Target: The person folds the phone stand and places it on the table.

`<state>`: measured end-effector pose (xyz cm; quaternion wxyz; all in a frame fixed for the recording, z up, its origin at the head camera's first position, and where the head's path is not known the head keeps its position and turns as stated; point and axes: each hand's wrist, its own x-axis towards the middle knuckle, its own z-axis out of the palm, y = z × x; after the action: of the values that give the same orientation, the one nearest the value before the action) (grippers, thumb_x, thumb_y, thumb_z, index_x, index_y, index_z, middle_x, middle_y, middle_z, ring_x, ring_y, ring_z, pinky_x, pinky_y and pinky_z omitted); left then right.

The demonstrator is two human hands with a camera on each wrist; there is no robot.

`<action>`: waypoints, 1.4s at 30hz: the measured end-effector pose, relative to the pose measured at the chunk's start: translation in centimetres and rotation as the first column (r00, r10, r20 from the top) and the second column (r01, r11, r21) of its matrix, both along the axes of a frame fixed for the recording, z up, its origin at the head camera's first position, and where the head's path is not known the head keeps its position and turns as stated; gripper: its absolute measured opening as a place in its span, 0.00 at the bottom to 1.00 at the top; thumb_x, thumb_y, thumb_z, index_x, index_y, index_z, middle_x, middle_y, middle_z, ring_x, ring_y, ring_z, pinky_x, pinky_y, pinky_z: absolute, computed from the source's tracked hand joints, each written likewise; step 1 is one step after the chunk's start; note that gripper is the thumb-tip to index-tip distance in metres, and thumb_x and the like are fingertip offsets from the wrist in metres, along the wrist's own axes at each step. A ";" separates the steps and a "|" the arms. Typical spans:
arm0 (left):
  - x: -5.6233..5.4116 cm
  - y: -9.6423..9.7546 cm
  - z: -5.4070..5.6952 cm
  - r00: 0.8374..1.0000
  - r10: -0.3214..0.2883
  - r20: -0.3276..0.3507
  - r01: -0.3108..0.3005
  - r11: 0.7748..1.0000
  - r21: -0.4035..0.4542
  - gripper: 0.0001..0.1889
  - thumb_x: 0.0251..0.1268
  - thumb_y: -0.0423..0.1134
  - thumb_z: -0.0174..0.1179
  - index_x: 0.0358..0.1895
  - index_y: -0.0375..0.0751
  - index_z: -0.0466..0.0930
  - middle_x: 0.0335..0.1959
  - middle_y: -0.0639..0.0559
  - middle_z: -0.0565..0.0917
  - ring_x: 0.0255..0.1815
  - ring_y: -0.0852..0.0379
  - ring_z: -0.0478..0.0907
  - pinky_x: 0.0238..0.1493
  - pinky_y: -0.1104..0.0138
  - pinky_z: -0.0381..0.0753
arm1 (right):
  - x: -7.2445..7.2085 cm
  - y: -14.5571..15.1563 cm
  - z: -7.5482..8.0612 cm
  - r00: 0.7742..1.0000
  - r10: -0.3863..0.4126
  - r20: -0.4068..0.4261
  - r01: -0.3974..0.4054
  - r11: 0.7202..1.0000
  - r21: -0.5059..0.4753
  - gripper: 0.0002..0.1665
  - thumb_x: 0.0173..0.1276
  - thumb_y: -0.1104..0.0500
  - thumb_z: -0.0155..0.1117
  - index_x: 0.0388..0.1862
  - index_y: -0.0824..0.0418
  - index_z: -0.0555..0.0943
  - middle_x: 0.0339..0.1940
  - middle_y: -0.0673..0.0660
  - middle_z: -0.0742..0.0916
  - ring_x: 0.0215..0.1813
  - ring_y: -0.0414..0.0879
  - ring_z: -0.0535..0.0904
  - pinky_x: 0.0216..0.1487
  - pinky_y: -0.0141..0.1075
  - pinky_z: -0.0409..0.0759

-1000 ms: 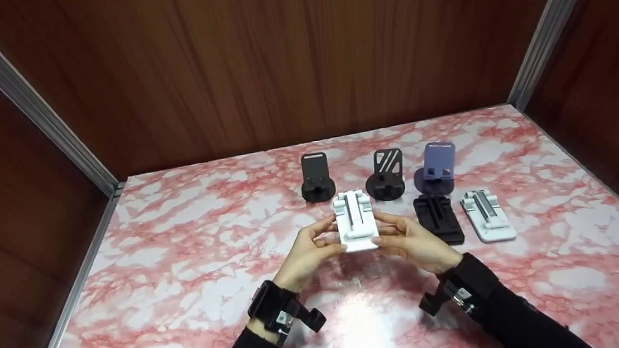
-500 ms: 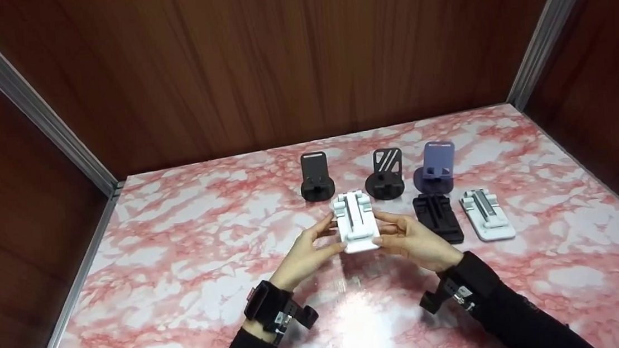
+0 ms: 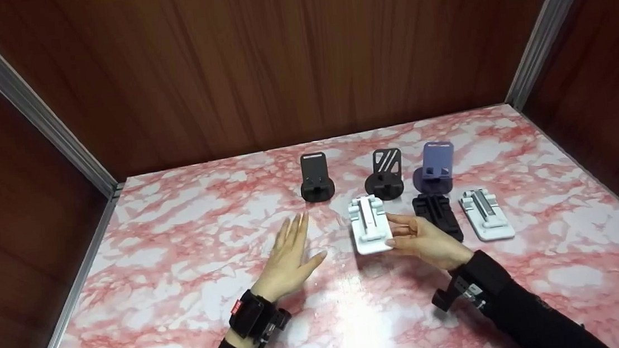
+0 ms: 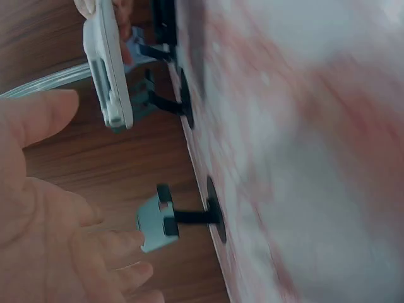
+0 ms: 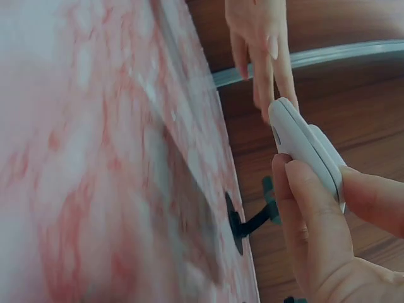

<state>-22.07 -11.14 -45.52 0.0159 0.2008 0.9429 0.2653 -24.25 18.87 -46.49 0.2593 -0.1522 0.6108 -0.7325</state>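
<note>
A folded white phone stand [image 3: 370, 226] is held above the table by my right hand [image 3: 426, 242], thumb on its front face and fingers behind its right edge. In the right wrist view the white stand [image 5: 306, 148] is seen edge-on, pinched between thumb and fingers. My left hand [image 3: 286, 259] is apart from it, to its left, with straight fingers and the thumb spread. Nothing is in that hand. To the right of the held stand lie a folded black phone stand [image 3: 438, 217], partly behind my right hand, and another folded white stand [image 3: 487, 214] with a grey strip.
Behind stand three upright phone stands on round bases: a plain black one [image 3: 315, 176], a black one with slanted slots [image 3: 387, 173] and a purple one [image 3: 436, 167]. Wood-grain panels [image 3: 300, 62] wall in the red-and-white marbled table [image 3: 180, 236].
My left hand has let go of the white phone stand and moved left, its fingers straightening. My right hand has carried the stand slightly right.
</note>
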 end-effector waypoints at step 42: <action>0.0 -1.4 -0.6 0.994 0.071 -0.077 -0.076 0.994 -0.072 0.42 0.66 0.58 0.47 0.74 0.39 0.41 0.75 0.41 0.45 0.75 0.39 0.37 0.73 0.44 0.42 | -1.5 1.9 -0.7 0.974 -0.102 -0.204 0.176 0.906 0.385 0.40 0.63 0.72 0.52 0.69 0.78 0.46 0.54 0.80 0.73 0.41 0.40 0.80 0.46 0.33 0.83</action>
<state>-22.04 -12.53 -46.11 -0.0216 0.1749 0.9589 0.2224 -25.73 20.72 -47.16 0.1759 -0.1170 0.7779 -0.5918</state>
